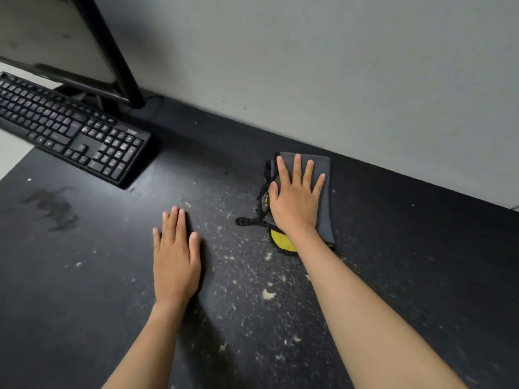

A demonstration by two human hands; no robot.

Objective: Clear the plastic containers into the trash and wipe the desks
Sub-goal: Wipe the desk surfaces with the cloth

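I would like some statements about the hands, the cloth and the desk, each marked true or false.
1. The right hand presses flat on the grey cloth. True.
2. The left hand holds the cloth. False: it rests flat on the bare desk.
3. The keyboard lies right of the cloth. False: it lies to the left.
4. Pale crumbs lie on the desk. True.

Matt black desk top (84,290) flecked with pale crumbs, soft grey cloth (323,192) with a yellow fuzzy patch, black plastic keyboard (70,130), glossy black monitor frame (112,51), smooth grey wall (337,66)
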